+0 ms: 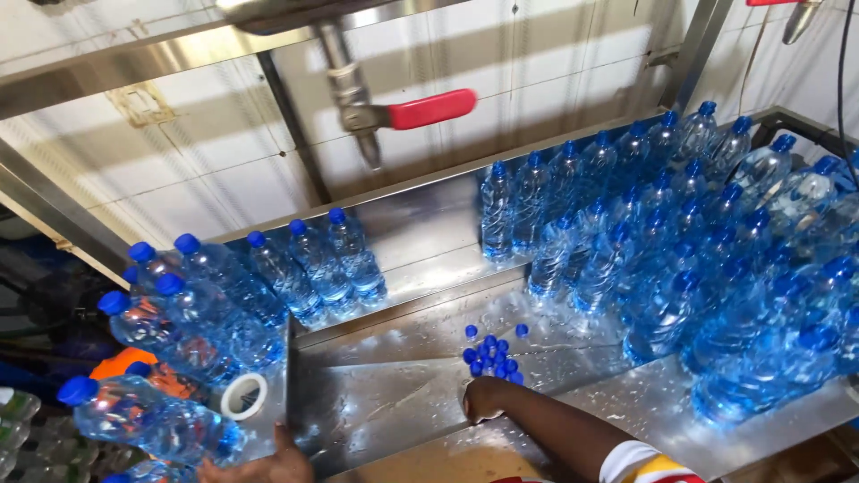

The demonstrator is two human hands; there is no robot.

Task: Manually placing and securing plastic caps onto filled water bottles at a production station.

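Here, ribbed clear bottles (pixel 626 259), round blue caps (pixel 490 356)

Bright glare on wet steel, slanting wall shadows, perhaps slight blur.

Two hands: left (pixel 259 465), right (pixel 483 400). Around ten loose blue caps (pixel 490 355) heaped on the desk (pixel 376 402). Five capped bottles (pixel 313 268) in a back row, about six more (pixel 170 331) at left. Several dozen bottles (pixel 698 259) crowded at right, too many to count. One white tape roll (pixel 243 396). One red-handled valve (pixel 429 108).
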